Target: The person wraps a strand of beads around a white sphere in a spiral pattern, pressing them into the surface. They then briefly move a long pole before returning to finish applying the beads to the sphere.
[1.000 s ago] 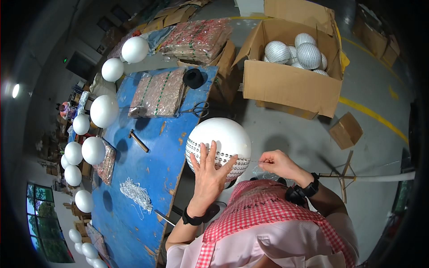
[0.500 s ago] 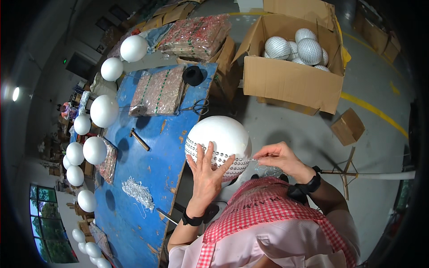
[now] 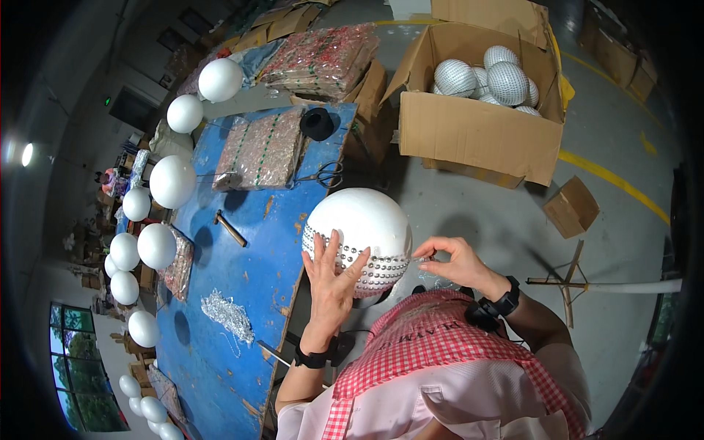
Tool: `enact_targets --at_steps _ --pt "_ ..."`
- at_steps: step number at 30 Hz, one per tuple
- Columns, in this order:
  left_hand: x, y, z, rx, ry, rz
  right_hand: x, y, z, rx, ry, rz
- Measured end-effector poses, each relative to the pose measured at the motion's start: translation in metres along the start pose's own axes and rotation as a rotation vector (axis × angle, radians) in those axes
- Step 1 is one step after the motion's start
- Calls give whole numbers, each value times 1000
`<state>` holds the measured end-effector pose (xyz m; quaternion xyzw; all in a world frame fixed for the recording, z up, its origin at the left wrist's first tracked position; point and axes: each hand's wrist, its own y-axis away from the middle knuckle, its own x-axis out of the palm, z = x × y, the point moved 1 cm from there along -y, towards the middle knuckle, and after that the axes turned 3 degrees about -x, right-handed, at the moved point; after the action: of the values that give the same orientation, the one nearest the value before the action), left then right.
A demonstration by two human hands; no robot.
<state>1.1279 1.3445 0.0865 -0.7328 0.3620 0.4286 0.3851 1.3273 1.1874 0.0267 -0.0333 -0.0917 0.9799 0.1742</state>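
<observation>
In front of me is a large white ball [image 3: 359,216], its lower half ringed by several rows of silver beads [image 3: 383,270]. My left hand [image 3: 331,282] rests against its near left side, fingers spread over the beaded rows. At the ball's right edge my right hand [image 3: 456,262] is closed in a pinch on a thin silver bead string. Most of that string is hidden by the fingers, and a loose stretch hangs faintly below them. What supports the ball from beneath is mostly hidden.
On the blue table [image 3: 253,268] lie a hammer [image 3: 231,229], scissors [image 3: 326,174], a heap of silver bead strings [image 3: 226,315], a black roll [image 3: 317,124] and wrapped packs [image 3: 260,149]. White balls [image 3: 172,182] line its left side. A carton [image 3: 480,136] holds beaded balls; a small box [image 3: 571,207] sits nearby.
My left hand has slid slightly left and up along the ball. My right hand's fingertips have come in closer to its right edge, with the string still pinched. The ball has shifted a little.
</observation>
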Motion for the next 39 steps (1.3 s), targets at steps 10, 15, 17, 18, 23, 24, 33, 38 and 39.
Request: enact_targets --at_steps 10,15,17,18,23,24,33,38,39 --pt "-1 9 -1 -70 161 -92 -9 10 -21 199 202 90" --pt "6 13 -18 -50 67 -115 -30 22 -13 239 -443 45" --pt "7 12 -20 -61 30 -141 -34 26 -8 232 -474 53" --pt "8 12 -21 -59 34 -142 -35 28 -6 200 -527 68" --pt "10 14 -26 -23 -82 -137 -48 38 -7 278 -499 108" --pt "10 14 -26 -45 29 -111 -52 39 -9 320 -461 143" --pt "22 19 -48 -76 27 -122 -60 48 -2 198 -414 -53" --pt "27 21 -58 -122 9 -148 -95 60 -18 253 -270 -222" --pt "29 20 -60 -96 27 -127 -108 63 -28 232 -312 -254"
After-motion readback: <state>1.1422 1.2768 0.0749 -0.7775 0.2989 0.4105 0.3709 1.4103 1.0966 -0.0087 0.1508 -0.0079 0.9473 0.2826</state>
